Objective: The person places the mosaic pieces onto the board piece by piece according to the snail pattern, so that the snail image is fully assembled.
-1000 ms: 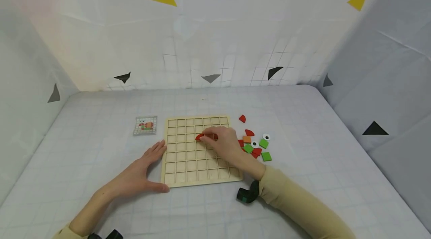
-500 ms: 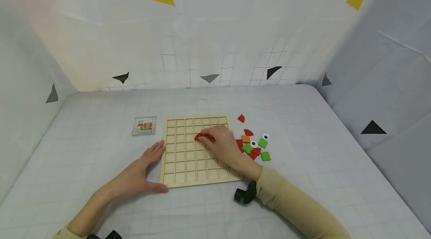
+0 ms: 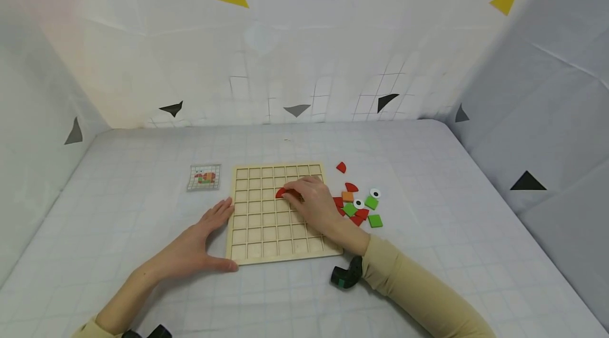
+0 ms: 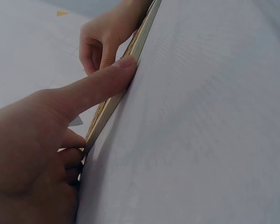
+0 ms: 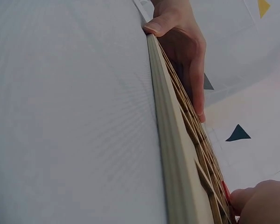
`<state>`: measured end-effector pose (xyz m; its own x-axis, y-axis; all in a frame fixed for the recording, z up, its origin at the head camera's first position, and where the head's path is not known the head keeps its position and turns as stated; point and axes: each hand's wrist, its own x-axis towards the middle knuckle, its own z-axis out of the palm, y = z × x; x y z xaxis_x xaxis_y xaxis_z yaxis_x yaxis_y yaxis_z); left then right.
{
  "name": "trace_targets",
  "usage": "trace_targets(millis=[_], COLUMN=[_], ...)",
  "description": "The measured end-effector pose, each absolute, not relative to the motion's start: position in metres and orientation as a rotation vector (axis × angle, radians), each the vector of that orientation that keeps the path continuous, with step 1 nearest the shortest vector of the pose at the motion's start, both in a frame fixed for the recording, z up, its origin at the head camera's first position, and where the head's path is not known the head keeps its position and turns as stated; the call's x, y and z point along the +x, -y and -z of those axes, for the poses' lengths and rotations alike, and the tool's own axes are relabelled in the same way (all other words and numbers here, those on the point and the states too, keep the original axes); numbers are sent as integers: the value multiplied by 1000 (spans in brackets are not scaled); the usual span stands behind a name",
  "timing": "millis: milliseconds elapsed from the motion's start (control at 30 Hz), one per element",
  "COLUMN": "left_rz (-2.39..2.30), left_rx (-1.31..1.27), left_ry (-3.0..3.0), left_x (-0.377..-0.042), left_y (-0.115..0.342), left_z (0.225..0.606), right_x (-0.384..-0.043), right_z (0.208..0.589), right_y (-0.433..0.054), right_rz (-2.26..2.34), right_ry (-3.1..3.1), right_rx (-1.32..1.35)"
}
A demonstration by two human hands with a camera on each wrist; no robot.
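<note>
A square wooden grid board (image 3: 254, 221) lies on the table in the head view. My left hand (image 3: 190, 248) rests at its left side, fingers extended along the edge and thumb at the near left corner. Over the board's upper middle, my right hand (image 3: 316, 206) pinches a red quarter-circle tile (image 3: 279, 193) with thumb and forefinger, down at a cell. The right wrist view shows the red tile (image 5: 225, 190) at the grid, by the fingertips. Part of the board under the right hand is hidden.
Right of the board lie loose tiles: several red quarter-circles (image 3: 351, 187), green squares (image 3: 375, 220), an orange square (image 3: 348, 197) and white eye discs (image 3: 375, 193). A small picture card (image 3: 204, 177) lies left of the board, showing a coloured figure on a grid.
The right hand stays at nearly the same cell, its fingers shifting only slightly over the red tile. The left hand and board have not visibly moved.
</note>
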<state>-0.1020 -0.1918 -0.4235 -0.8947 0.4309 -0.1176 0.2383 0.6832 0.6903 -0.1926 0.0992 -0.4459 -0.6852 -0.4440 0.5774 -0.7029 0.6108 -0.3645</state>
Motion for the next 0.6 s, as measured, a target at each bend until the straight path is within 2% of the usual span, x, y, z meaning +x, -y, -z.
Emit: trace_targets(millis=[600], left_rz=[-1021], left_rx=[549], left_ry=[-2626], left_x=[-103], left_y=[194], left_z=[426], right_x=[-192], right_z=[443], right_y=[-98], right_rz=[-773], right_ry=[2456], right_rx=[911])
